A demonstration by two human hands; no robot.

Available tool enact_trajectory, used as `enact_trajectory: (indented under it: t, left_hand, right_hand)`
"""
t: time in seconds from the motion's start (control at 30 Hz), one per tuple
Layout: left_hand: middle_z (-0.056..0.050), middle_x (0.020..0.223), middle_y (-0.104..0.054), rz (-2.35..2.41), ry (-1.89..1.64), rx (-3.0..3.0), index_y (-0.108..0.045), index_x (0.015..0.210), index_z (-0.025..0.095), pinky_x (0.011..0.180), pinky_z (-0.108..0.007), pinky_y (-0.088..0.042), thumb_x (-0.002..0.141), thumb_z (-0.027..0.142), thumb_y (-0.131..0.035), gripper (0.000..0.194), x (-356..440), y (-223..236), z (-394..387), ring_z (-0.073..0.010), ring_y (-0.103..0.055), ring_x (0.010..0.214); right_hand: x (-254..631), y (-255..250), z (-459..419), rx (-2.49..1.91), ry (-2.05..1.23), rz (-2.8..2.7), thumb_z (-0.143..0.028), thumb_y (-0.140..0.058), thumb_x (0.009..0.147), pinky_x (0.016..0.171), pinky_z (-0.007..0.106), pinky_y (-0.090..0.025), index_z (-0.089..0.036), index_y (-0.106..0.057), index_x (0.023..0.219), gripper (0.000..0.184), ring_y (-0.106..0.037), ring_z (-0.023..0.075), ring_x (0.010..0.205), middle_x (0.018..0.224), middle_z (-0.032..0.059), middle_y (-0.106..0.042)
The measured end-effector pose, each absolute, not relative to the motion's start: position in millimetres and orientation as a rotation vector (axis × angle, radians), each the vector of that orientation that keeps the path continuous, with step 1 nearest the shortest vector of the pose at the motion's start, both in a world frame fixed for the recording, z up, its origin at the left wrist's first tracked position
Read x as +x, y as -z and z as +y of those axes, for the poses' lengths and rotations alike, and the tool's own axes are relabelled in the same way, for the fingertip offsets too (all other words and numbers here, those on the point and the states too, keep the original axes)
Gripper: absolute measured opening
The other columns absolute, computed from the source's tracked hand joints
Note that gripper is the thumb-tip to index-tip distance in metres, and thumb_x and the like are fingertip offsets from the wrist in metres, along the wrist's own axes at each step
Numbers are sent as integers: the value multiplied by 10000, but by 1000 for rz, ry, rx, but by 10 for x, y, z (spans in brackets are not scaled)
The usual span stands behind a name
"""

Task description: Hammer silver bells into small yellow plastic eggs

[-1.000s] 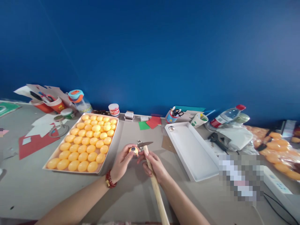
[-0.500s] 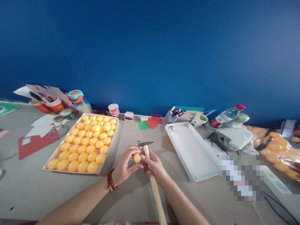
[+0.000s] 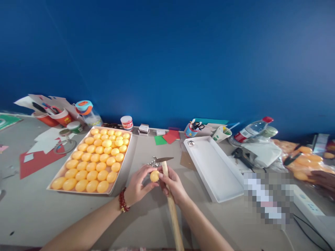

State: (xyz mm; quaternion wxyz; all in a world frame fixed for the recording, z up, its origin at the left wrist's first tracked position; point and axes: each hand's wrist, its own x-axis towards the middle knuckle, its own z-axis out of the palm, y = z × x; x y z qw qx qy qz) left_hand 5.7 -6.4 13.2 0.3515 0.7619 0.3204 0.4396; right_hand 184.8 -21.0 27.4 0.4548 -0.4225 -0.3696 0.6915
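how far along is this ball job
Probably early on: one silvery piece lies in the white tray, perhaps finished. In hand: an orange ball in the left hand, a wooden stick in the right hand. Apparently left: the boxed orange balls and loose silvery bits.

A plain, deep blue wall [image 3: 167, 62] fills the upper half of the frame, darker at the upper left and centre, with a paler, purplish sheen at the upper right. A faint slanting line crosses its upper left. Below, a grey-beige table [image 3: 34, 216] spans the frame, with soft shadows at the lower centre.
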Motion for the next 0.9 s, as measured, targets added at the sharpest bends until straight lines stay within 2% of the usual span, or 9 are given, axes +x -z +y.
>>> enact_trajectory:
  t: [0.17, 0.27, 0.37, 0.47, 0.63, 0.73, 0.9]
  left_hand:
    - [-89, 1137, -627, 897, -1204, 1815, -517, 1244, 218, 945, -386, -499, 860, 265, -665, 414, 84, -121, -83, -240, -593, 1082]
    - [-87, 1176, -613, 912, -1215, 1859, -532, 1228, 224, 976, -384, -489, 882, 210, -619, 357, 84, -146, -91, -230, -584, 1110]
    - [-97, 1197, -572, 930, -1214, 2008, -513, 1275, 230, 994, -401, -482, 886, 154, -573, 401, 75, -158, -94, -233, -560, 1136]
    - [-106, 1189, -522, 944, -1178, 2116, -515, 1290, 231, 972, -402, -499, 871, 125, -558, 435, 77, -148, -96, -239, -553, 1131]
    - [-115, 1209, -518, 889, -1176, 2026, -470, 1325, 238, 949, -416, -509, 882, 182, -584, 461, 88, -143, -85, -254, -542, 1131]
    - [-120, 1213, -531, 833, -1185, 1950, -496, 1288, 220, 954, -424, -499, 867, 248, -636, 445, 81, -157, -77, -268, -536, 1135]
    - [-129, 1231, -546, 822, -1175, 1854, -516, 1259, 202, 995, -441, -466, 914, 251, -563, 351, 82, -170, -84, -270, -529, 1165]
  right_hand:
    - [1866, -277, -196, -943, -1786, -899, -439, -660, 849, 272, 141, -249, -174, -529, 1022, 343, -282, 35, 264, 413, -119, -447]
    - [1866, -268, -204, -987, -1721, -925, -443, -657, 856, 276, 140, -249, -179, -532, 1026, 339, -303, 36, 266, 426, -125, -432]
    - [1862, -254, -217, -1064, -1593, -968, -443, -714, 809, 271, 138, -248, -191, -529, 1048, 393, -383, 10, 293, 701, -55, -601]
    - [1855, -244, -223, -1081, -1558, -1023, -431, -747, 778, 272, 139, -264, -204, -524, 1076, 436, -417, -8, 312, 936, -3, -637]
    - [1846, -248, -216, -1086, -1649, -1015, -435, -736, 786, 274, 149, -281, -190, -519, 1056, 425, -391, 8, 305, 812, -23, -647]
    - [1851, -251, -216, -1058, -1700, -965, -435, -717, 800, 279, 144, -286, -186, -518, 1054, 407, -367, 10, 313, 769, -29, -648]
    - [1856, -251, -241, -1031, -1710, -1000, -439, -706, 808, 285, 147, -276, -184, -512, 1078, 418, -352, 32, 296, 558, -95, -530]
